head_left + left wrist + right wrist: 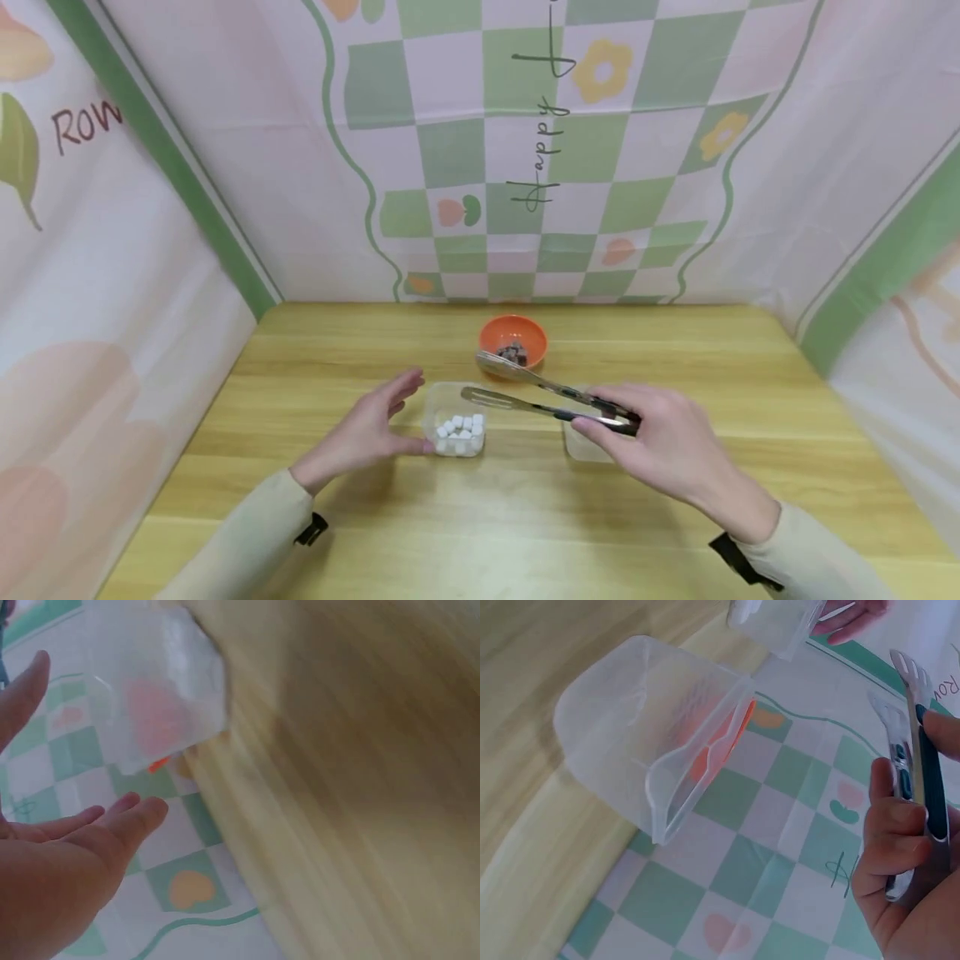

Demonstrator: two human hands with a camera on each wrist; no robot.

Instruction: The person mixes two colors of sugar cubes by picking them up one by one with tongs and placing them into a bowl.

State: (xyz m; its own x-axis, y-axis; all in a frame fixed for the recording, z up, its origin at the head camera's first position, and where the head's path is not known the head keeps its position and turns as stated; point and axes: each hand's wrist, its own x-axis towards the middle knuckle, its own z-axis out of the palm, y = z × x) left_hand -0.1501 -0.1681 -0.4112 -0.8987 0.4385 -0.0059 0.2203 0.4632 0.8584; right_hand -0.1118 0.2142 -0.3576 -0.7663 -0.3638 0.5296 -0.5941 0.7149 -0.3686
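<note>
My right hand [663,442] grips metal tongs [540,408] with dark handles. The tongs' two arms stand apart with nothing between the tips, which hover above a clear plastic container [431,408]. Several small white cubes [459,432] lie in that container. At its left side is my left hand [367,433], fingers spread and thumb close to the near corner; whether the thumb touches it I cannot tell. In the left wrist view those fingers [139,817] look relaxed and hold nothing. The right wrist view shows fingers curled round the tongs' handles [932,780].
Behind the tongs' tips stands an orange bowl [534,333] with dark brown chunks [513,353] in it. A second translucent container [585,450], partly hidden by the right hand and tongs, sits on the wooden table [495,525]. A printed cloth [517,150] hangs at the back.
</note>
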